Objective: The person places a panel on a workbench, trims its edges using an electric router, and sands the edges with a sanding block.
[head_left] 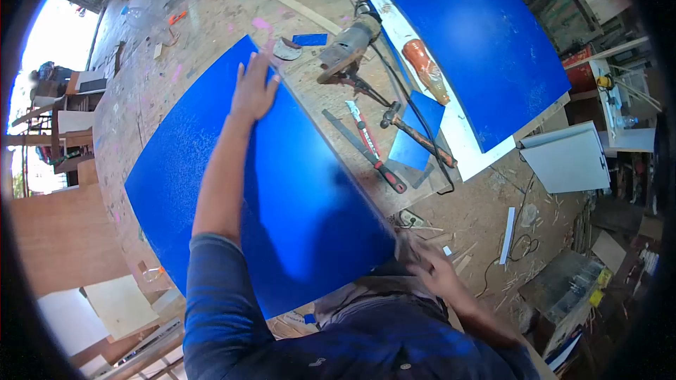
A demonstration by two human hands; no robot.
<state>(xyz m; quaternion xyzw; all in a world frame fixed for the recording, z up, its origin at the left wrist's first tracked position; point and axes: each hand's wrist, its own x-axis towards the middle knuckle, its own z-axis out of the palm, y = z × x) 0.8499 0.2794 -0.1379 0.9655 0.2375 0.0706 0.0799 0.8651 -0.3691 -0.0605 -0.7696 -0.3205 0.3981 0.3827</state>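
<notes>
A large glossy blue panel lies across the workbench before me. My left hand rests flat on it near its far corner, fingers stretched out. At the panel's near right corner is my right hand, smeared by motion; whether its fingers hold anything cannot be made out. Beside the panel's right edge lie a red-handled file and a red and white utility knife. A hammer sits partly over a small blue sheet. Farther off stands a corded power tool.
A second blue panel lies on a white board at the right, with an orange bottle beside it. A black cord runs past the tools. Wood scraps and shavings litter the floor.
</notes>
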